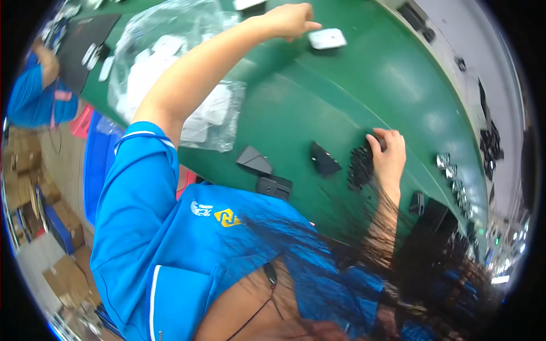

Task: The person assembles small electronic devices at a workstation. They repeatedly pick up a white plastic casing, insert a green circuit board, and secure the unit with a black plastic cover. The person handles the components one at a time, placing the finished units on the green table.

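Far, the left hand (289, 21) is hovering just beside a white rounded case (327, 39); at right, the right hand (390, 156) is touching small black parts (359, 166). Whether either is clamping, I cannot tell. Picking seems the step, next needing a fine pinch.

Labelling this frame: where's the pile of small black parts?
Head view, right of centre: the pile of small black parts sits on the green table, between the black wedge-shaped piece and the right hand.

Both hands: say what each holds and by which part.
Left hand: nothing visibly held. Right hand: fingers at the pile of small black parts; whether they grip one cannot be told.
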`<move>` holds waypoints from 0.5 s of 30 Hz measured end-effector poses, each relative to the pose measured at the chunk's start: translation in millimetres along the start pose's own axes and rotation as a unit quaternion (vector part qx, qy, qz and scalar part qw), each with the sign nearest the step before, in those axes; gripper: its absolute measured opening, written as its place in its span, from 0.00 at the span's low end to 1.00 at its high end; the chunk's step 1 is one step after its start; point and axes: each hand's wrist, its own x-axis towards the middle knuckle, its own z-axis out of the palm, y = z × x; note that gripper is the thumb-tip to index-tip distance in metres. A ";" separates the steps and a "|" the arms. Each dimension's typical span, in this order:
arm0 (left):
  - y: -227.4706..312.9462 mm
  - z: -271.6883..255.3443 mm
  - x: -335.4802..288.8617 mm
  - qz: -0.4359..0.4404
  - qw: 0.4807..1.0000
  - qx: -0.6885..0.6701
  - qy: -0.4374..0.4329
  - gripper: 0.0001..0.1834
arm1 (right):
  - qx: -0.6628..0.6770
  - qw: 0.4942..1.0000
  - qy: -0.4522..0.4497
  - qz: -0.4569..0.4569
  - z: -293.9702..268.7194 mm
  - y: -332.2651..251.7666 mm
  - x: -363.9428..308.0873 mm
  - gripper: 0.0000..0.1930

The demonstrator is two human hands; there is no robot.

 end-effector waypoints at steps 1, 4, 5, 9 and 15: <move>0.0 -11.9 -13.1 0.025 1.000 -0.005 0.011 0.22 | -0.019 0.999 0.009 -0.028 7.4 2.7 2.1 0.09; 10.8 -50.9 -77.8 0.092 0.994 0.026 0.049 0.18 | 0.009 0.997 0.003 -0.073 17.8 14.0 2.3 0.06; 10.7 -60.7 -99.5 0.065 0.997 0.025 0.045 0.15 | -0.004 0.998 -0.010 -0.063 18.4 15.0 0.9 0.05; -27.9 -68.9 -171.9 0.090 0.987 0.118 0.060 0.08 | -0.035 0.996 -0.019 -0.079 18.0 6.8 1.1 0.04; -82.9 -35.2 -227.7 0.045 0.980 0.147 0.126 0.10 | -0.001 1.000 0.008 0.003 5.9 -21.1 -0.5 0.04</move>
